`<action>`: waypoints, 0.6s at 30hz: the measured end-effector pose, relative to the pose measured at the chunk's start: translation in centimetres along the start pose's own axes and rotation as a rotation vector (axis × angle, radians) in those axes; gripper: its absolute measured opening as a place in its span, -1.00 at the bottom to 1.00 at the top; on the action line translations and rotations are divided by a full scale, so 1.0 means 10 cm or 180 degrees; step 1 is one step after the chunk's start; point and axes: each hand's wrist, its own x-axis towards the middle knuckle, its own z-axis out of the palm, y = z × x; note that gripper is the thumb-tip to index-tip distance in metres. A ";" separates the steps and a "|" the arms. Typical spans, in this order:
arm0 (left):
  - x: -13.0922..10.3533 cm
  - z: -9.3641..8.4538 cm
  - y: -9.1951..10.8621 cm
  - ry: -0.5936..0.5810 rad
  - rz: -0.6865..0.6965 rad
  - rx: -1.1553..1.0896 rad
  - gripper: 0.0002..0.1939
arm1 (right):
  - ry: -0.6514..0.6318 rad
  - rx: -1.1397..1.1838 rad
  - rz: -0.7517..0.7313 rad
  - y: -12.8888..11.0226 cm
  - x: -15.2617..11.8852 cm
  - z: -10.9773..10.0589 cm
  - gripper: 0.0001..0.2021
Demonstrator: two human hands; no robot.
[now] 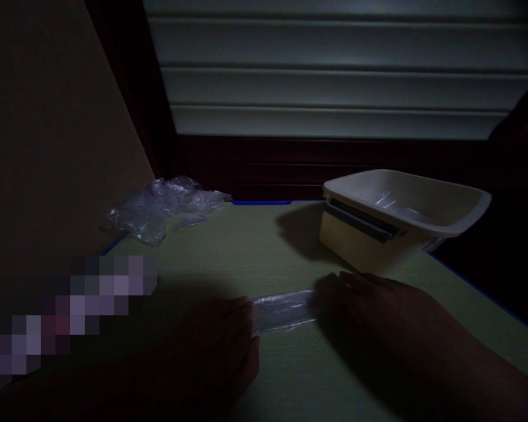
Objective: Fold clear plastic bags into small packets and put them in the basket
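A clear plastic bag [284, 310], folded into a narrow flat strip, lies across the table between my two hands. My left hand [224, 340] is closed on the strip's left end, its thumb low near the tabletop. At the other end, my right hand [365, 302] is closed over the plastic, with the fingertips mostly lost in shadow. The strip looks fairly taut and slightly wrinkled.
A cream plastic bin [356, 240] with a dark grey handle stands at the right, some clear plastic inside. Crumpled clear bags [158, 208] are heaped at the back left. A pixelated object [77, 310] lies left. The pale green table [255, 240] meets a slatted shutter [325, 88]; light is dim.
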 end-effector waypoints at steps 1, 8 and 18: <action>0.01 0.00 0.00 0.0005 -0.0028 -0.0008 -0.69 | -0.0064 -0.0195 0.0051 0.02 0.02 -0.02 -0.82; 0.00 0.01 0.00 -0.0200 -0.0318 -0.0111 -0.78 | 0.0429 0.0064 -0.0731 -0.16 0.04 -0.10 -0.79; 0.00 -0.03 -0.01 -0.0364 0.0195 -0.0533 -0.87 | 0.0175 0.0523 -0.0783 -0.28 0.10 0.10 -0.79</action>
